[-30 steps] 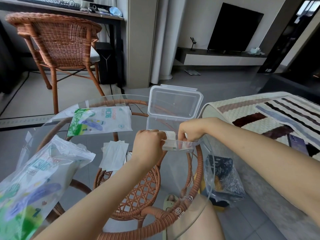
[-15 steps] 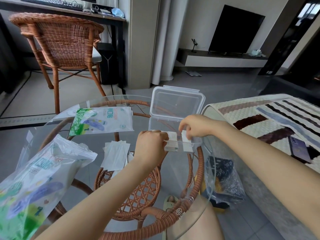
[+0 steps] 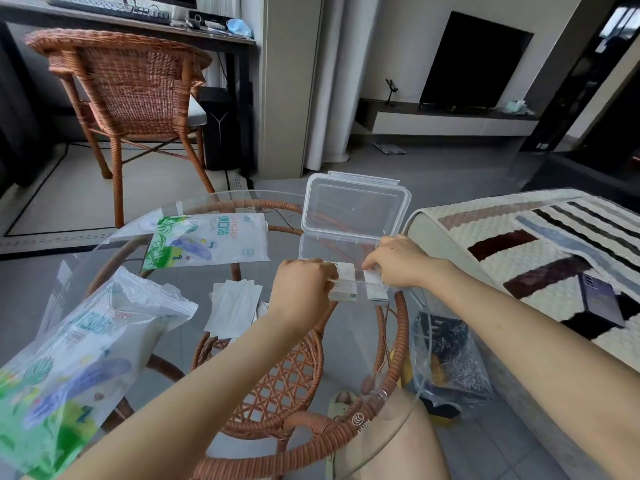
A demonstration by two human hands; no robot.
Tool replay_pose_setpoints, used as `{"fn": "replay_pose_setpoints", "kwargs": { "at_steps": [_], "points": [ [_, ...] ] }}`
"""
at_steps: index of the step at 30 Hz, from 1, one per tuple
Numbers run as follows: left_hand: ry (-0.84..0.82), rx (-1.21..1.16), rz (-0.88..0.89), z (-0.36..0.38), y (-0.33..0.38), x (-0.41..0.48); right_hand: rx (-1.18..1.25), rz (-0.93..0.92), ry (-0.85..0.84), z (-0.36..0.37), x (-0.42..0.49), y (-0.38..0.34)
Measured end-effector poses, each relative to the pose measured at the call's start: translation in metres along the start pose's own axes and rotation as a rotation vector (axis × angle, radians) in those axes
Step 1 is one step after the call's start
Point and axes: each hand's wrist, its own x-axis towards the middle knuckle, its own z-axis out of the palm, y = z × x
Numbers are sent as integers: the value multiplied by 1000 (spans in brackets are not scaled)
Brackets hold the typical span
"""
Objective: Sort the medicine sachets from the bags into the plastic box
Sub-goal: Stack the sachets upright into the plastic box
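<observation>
Tucking sachet stacks [image 3: 346, 284] into the plastic box [image 3: 353, 209] at the right edge of the glass table [image 3: 187, 285], left hand [image 3: 304, 289] and right hand [image 3: 398, 261] each pinch one; loose sachets [image 3: 235, 306] and two bags [image 3: 207, 240] await.

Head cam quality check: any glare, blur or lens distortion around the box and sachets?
Head view: wide-angle bowing, the dark frame at right leans inward; pale reflections on the glass tabletop, rattan base visible through it; the clear plastic box is low-contrast against the floor; the near bag at lower left looks stretched and soft; the sachets at centre are fairly sharp.
</observation>
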Motion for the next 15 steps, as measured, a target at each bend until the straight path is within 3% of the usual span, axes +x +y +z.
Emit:
{"fn": "replay_pose_setpoints", "kwargs": {
  "at_steps": [3, 6, 9, 12, 15],
  "points": [
    [-2, -20, 48, -5, -2, -3, 35, 38, 63, 0, 3, 2],
    [86, -48, 47, -22, -10, -13, 124, 26, 337, -9, -9, -11],
    [170, -50, -248, -41, -39, -27, 472, -67, 562, -15, -45, -59],
    [-11, 113, -465, -52, -59, -41, 792, -16, 398, 6, -55, -112],
    [-154, 147, -500, -51, -52, -55, 978, 174, 216, 27, -40, -152]
  ]
}}
